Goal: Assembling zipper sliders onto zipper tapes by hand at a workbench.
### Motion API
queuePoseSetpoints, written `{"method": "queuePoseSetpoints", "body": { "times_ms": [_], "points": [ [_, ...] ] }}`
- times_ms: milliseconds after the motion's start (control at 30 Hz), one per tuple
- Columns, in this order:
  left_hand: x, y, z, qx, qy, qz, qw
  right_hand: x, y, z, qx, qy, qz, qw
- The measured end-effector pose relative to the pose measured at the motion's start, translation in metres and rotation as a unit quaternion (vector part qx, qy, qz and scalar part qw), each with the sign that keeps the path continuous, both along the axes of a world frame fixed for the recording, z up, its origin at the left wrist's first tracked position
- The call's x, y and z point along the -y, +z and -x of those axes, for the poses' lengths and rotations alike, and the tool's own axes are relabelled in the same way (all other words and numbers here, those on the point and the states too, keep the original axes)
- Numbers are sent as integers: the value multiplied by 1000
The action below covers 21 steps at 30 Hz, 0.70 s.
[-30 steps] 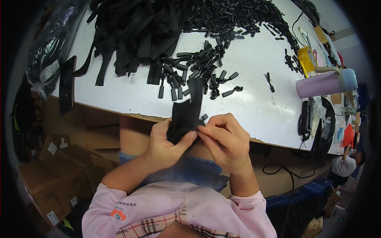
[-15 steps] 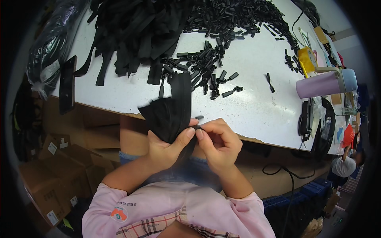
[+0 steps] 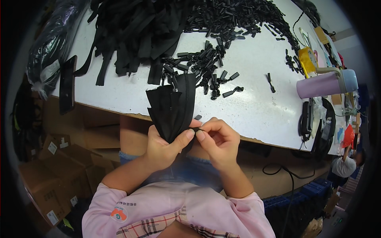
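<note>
My left hand [image 3: 164, 144] is closed around a fanned bundle of black zipper tapes [image 3: 171, 107], whose loose ends point up over the table's front edge. Close beside it, my right hand [image 3: 219, 141] pinches a small black zipper slider [image 3: 199, 129] between thumb and forefinger, at the edge of the tapes. The fingertips hide most of the slider; a dark pull tab [image 3: 198, 117] shows just beyond them. Past the hands, several loose zipper pulls [image 3: 206, 59] lie in a cluster on the white table [image 3: 246, 107].
A heap of black zipper tapes [image 3: 135, 35] covers the far left, with a large pile of pulls [image 3: 238, 18] behind. At left are a phone [image 3: 68, 85] and a plastic-wrapped bundle [image 3: 59, 43]. A lilac tumbler [image 3: 319, 84] lies at right. Cardboard boxes [image 3: 59, 178] stand below left.
The bundle of tapes has swung slightly to the right and its ends have fanned differently. Both hands stay close together in nearly the same place, still gripping.
</note>
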<state>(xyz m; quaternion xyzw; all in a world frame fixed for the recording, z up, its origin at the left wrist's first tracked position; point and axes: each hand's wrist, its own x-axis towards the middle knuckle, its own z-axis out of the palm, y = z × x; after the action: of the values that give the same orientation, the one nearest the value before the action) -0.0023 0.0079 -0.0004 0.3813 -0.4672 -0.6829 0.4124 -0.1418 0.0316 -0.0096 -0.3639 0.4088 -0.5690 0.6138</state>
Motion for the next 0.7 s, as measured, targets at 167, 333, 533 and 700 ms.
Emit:
{"method": "queuePoseSetpoints", "body": {
  "times_ms": [167, 333, 533, 700],
  "points": [
    [-4, 0, 4, 11, 36, 33, 999, -1, -5, -8, -294, -130, 201, 925],
    [-5, 1, 4, 13, 43, 41, 998, 0, -5, -7, -282, -116, 201, 931],
    [-2, 4, 1, 27, 34, 52, 998, 2, -4, 2, -160, 4, 106, 981],
    [-2, 1, -3, 31, 34, 78, 996, 3, -2, 1, -65, 37, 53, 996]
  ]
}}
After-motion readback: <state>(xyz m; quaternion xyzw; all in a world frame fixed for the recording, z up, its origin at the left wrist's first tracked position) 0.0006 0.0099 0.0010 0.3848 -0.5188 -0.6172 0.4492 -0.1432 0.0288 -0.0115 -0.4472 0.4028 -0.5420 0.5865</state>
